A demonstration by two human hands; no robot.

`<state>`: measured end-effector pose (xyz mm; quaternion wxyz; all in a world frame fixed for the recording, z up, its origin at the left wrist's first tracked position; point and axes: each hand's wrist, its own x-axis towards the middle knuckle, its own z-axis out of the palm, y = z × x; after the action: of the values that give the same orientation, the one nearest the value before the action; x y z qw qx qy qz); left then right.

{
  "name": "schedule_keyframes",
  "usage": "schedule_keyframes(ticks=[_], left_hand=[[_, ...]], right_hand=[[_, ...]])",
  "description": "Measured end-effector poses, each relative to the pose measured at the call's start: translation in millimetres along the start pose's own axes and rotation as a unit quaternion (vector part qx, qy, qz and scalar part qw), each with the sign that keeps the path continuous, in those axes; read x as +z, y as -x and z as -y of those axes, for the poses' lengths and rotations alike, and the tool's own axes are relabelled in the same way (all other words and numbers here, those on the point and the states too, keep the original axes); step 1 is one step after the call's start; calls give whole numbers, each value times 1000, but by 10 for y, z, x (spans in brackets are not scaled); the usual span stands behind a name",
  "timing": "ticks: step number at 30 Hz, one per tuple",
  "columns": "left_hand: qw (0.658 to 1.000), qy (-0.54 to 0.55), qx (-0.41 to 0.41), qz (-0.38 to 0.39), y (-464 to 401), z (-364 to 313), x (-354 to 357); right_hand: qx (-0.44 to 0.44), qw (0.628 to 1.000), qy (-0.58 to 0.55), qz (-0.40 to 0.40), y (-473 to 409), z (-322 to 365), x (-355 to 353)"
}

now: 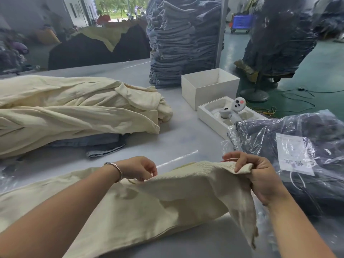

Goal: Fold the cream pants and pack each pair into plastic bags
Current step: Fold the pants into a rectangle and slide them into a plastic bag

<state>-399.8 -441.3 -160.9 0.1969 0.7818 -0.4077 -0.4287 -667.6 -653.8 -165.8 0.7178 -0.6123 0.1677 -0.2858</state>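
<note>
Right hand (260,175) clamps the cream pants (158,205) corner, left hand (138,169) apparently pinches the top edge, pants lying across the near table (186,131); pull taut, align edges, then fold flat.

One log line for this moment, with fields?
step: folding | left hand: pinches cream pants | right hand: holds pants edge | bagged: no
</note>
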Motion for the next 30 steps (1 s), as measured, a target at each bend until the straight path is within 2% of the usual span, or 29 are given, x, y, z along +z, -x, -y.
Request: schedule_keyframes(ticks=[3,6,9,11,13,15,16,19,21,22,24,25,26,28,30], left_hand=[[984,-101,41,-144,-54,27,-21],[936,-85,96,-328,-92,17,-12],[898,-149,138,-390,-124,30,57],[910,-141,143,-362,-125,75,89],[944,-104,127,-285,-88,140,86],[958,-133,108,-231,-59,223,72],[956,-157,94,-229,-58,266,63],[918,-256,13,-303,-62,365,-20],[879,-283,-18,-383,-61,401,-38],[867,-272,-6,-418,-76,372,-16],[860,-215,74,-457,-136,169,101],[875,-165,119,-440,-170,-4,173],[902,-106,145,-392,-217,-197,247],[959,-24,138,-247,-323,-603,380],[981,5,124,-148,-387,-943,438]], right_hand=[[19,1000,11,-2,0,17,-14],[58,997,29,-30,-20,25,-20],[52,991,72,-101,-69,8,0],[46,985,108,-127,-95,15,-1],[42,980,148,-125,-101,40,3],[31,972,200,-119,-106,51,20],[21,963,241,-120,-116,49,33],[-7,924,357,-136,-161,36,97],[-12,918,368,-148,-195,25,131],[-8,922,357,-149,-212,24,147],[16,942,305,-141,-248,32,190],[30,953,272,-129,-259,36,214],[39,963,241,-116,-271,36,237],[45,978,182,-88,-299,53,292],[43,987,138,-71,-320,85,353]])
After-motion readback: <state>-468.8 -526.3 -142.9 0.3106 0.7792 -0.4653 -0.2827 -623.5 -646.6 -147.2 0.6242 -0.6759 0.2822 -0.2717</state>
